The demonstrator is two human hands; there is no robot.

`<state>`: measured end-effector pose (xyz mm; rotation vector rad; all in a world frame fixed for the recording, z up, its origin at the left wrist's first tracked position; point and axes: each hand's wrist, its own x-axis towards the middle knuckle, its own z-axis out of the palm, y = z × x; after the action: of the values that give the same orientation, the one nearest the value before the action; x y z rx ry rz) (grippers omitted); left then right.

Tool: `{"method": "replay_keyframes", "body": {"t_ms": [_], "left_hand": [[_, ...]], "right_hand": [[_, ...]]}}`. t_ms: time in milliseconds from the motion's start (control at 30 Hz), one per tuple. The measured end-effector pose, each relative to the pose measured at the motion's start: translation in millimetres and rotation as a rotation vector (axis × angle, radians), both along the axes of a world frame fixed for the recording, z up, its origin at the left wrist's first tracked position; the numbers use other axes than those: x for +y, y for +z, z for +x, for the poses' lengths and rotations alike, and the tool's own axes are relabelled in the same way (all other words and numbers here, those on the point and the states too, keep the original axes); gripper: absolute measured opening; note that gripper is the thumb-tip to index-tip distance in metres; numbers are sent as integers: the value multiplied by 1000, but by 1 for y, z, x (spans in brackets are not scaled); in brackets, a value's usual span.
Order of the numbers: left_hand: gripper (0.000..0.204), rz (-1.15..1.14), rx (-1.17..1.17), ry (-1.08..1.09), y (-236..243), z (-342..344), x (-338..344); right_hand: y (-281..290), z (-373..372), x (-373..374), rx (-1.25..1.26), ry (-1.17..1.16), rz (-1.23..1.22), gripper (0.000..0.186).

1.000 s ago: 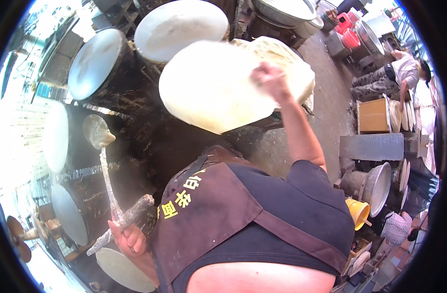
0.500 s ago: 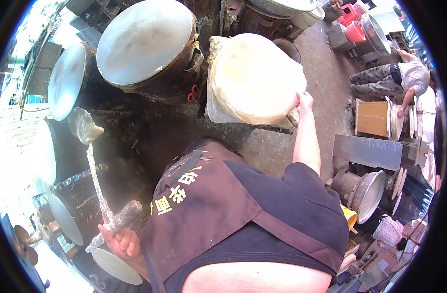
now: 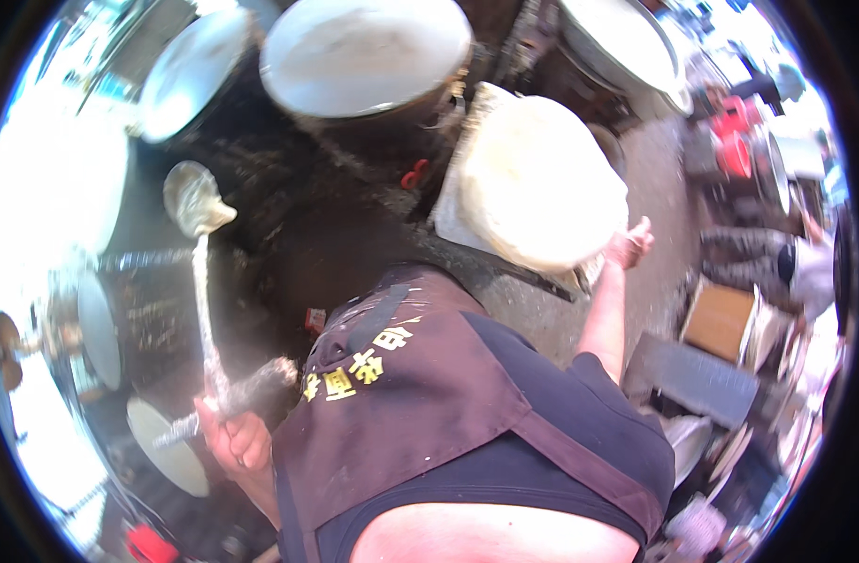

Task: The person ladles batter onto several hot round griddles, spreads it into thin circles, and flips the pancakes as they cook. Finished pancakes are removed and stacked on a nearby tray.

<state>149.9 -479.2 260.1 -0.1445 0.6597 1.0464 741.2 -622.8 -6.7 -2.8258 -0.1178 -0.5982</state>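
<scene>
My left hand (image 3: 237,436), at the lower left, is closed round the handle of a long ladle (image 3: 202,291). Thick pale batter clings to the ladle's bowl, which points up and away. A batter-crusted T-shaped spreader (image 3: 260,385) crosses the handle in the same grip. On the far side, a thick pale round stack of what look like thin pancakes (image 3: 542,178) lies on a whitish sheet over a board. At the stack's near right edge is my right hand (image 3: 627,249), its fingers stretched out and apart; whether it touches the stack I cannot tell.
Round flat griddles (image 3: 364,56) on dark drums stand ahead and to the left. A large white-topped vat (image 3: 627,42) stands behind the stack. Red scissors (image 3: 414,174) hang by a drum. At right are a grey slab (image 3: 692,375), a wooden box (image 3: 720,319) and a person (image 3: 814,272).
The view has turned, shifting the surroundings. My right hand's fingers have come off the stack's edge and stretched out. My left hand still grips the ladle and spreader.
</scene>
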Motion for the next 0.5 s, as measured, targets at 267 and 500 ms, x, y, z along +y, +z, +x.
{"method": "replay_keyframes", "body": {"t_ms": [267,500], "left_hand": [[46,95,253,83,-15,-11,-38],[68,202,634,287,-36,-41,-65]], "right_hand": [[119,-217,247,1041,1486,672,25],[218,-498,233,648,3137,-156,58]]}}
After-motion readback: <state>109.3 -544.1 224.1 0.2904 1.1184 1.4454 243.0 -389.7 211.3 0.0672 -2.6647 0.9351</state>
